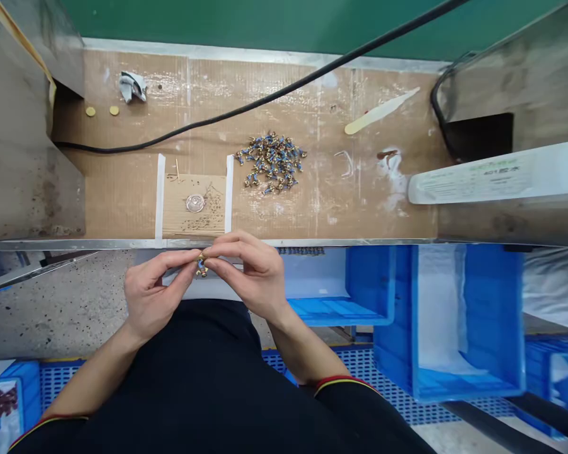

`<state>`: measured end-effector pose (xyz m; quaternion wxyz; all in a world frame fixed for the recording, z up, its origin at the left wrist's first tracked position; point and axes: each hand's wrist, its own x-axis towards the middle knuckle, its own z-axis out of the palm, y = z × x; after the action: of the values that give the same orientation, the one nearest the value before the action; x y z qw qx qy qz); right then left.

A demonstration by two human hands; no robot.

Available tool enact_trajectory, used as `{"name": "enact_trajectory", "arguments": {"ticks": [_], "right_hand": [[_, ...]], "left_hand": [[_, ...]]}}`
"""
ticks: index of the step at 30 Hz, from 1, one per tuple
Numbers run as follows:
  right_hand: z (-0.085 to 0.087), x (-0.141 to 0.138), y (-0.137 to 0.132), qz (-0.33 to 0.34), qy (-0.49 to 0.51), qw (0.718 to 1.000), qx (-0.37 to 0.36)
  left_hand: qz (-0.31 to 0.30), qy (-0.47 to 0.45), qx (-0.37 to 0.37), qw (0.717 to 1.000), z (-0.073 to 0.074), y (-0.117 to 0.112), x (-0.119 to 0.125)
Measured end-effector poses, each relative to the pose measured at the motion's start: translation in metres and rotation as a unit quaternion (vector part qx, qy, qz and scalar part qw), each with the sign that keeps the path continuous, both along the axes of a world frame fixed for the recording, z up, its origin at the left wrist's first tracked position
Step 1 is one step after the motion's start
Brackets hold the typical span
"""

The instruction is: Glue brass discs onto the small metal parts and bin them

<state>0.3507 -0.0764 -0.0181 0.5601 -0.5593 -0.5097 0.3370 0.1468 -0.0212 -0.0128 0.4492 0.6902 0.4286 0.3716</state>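
Far left, a blue crate (2, 403) on the floor holds brown pieces; above it, on the cardboard-covered table (331, 214), lie a crumpled grey cloth (132, 86) and two small brass discs (90, 111), with a black cable (265, 107) running across. Nearer the edge, between two strips of white tape (159, 195), sits a cardboard square (194, 217) with a clear round dish (195, 203) and scattered specks. Left hand (154, 293) comes in from the lower left, forearm angled inward, wrist raised, thumb and forefinger closed in a narrow pinch on a small brass-and-blue fitting (201, 265), held in the air just past the table edge. Right hand (248, 277) mirrors it, fingers curled, its thumb and forefinger narrowed on the same fitting; how many pieces are in the pinch is hard to tell. Work in hand looks like close fingertip handling, calling for a steady pinch. Beyond the hands, a heap of like fittings (271, 162) lies on the table; further right are a wooden spatula (378, 112), a white plastic bar (497, 173) and blue crates (447, 328)
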Motion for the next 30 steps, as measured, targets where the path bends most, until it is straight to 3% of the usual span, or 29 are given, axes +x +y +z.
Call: {"name": "enact_trajectory", "arguments": {"ticks": [7, 13, 18, 21, 24, 27, 30], "right_hand": [[-0.001, -0.005, 0.003, 0.005, 0.032, 0.999, -0.021], [0.000, -0.003, 0.001, 0.004, 0.054, 0.998, -0.027], [-0.010, 0.000, -0.006, -0.024, 0.024, 0.999, -0.009], [-0.022, -0.003, -0.015, -0.057, -0.012, 0.997, 0.059], [-0.031, -0.007, -0.027, -0.057, -0.045, 0.991, 0.116], [-0.039, -0.005, -0.040, -0.056, -0.048, 0.993, 0.088], [-0.050, 0.006, -0.062, -0.084, -0.014, 0.996, 0.025]], "left_hand": [[0.005, 0.036, 0.047, 0.998, 0.009, -0.001, 0.003], [-0.005, 0.031, 0.043, 0.999, 0.010, -0.002, 0.004], [0.006, 0.015, -0.050, 0.999, 0.004, -0.003, 0.013], [0.012, -0.006, -0.122, 0.992, 0.000, -0.006, 0.018], [0.003, 0.012, -0.139, 0.990, -0.003, -0.012, 0.023], [-0.011, 0.038, -0.153, 0.987, -0.008, -0.017, 0.030], [-0.082, 0.051, -0.200, 0.975, -0.010, -0.020, 0.038]]}}
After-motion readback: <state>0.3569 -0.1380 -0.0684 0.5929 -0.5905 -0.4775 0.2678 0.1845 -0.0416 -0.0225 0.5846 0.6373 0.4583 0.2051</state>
